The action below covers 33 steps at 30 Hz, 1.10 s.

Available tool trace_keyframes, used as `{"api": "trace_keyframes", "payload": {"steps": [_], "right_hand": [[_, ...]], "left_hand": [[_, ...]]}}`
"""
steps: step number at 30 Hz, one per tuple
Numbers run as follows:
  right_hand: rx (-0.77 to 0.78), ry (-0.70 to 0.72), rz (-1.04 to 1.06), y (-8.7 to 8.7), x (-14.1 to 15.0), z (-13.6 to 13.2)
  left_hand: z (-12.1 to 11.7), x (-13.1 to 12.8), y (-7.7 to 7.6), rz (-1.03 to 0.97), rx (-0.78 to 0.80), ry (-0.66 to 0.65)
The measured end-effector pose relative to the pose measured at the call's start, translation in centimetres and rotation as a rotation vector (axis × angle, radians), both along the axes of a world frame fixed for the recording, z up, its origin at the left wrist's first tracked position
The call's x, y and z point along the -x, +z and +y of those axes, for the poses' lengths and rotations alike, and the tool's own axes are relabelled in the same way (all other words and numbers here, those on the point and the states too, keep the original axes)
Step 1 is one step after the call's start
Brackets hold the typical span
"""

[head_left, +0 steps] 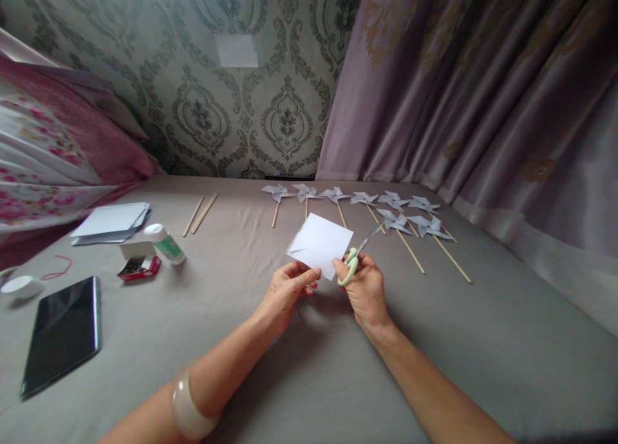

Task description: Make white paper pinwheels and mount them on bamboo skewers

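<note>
A white square of paper (321, 241) is held up above the cloth in front of me, with a slit or crease near its left corner. My left hand (291, 288) pinches its lower edge between thumb and fingers. My right hand (364, 289) is closed around the pale green handles of a pair of scissors (353, 264), whose blades point up and to the right, away from the sheet. The right thumb lies at the paper's right edge. Behind the hands lie several paper pinwheels (393, 220) on wooden sticks.
On the left are a stack of paper (111, 222), a glue bottle (167, 244), a small red box of pins (139, 267), a dark tablet (65, 334), a white round lid (22, 288) and a red string (58, 268). Loose wooden sticks (203, 213) lie further back. Curtains (458, 77) hang right.
</note>
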State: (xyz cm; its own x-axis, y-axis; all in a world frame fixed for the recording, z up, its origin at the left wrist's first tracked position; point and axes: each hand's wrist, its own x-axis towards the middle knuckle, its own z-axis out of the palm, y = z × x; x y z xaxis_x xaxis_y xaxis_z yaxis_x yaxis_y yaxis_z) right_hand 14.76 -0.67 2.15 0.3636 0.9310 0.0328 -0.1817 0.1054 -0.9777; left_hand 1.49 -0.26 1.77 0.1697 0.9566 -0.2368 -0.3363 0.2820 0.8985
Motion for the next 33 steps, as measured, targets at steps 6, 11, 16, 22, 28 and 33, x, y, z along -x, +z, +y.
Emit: {"api": "trace_keyframes", "payload": {"steps": [6,11,16,22,28,33], "right_hand": [[-0.014,-0.011,-0.021,-0.1,0.2,-0.1],[-0.029,0.007,-0.064,-0.3,0.2,-0.1],[-0.008,0.019,-0.29,-0.7,-0.6,0.2],[0.107,0.138,-0.554,-0.8,-1.6,0.3],[0.175,0.351,-0.878,-0.7,-2.2,-0.2],[0.128,0.448,-1.076,-0.6,-2.7,-0.7]], "left_hand": [[0.1,0.0,-0.2,0.019,-0.008,0.032],[0.4,0.2,-0.3,0.028,-0.03,0.074],[1.2,0.9,-0.5,0.077,-0.055,0.23],[2.6,2.3,-0.9,0.08,-0.032,0.352],[3.3,3.2,-0.6,0.026,0.008,0.37],[3.3,3.3,-0.3,-0.034,0.038,0.389]]}}
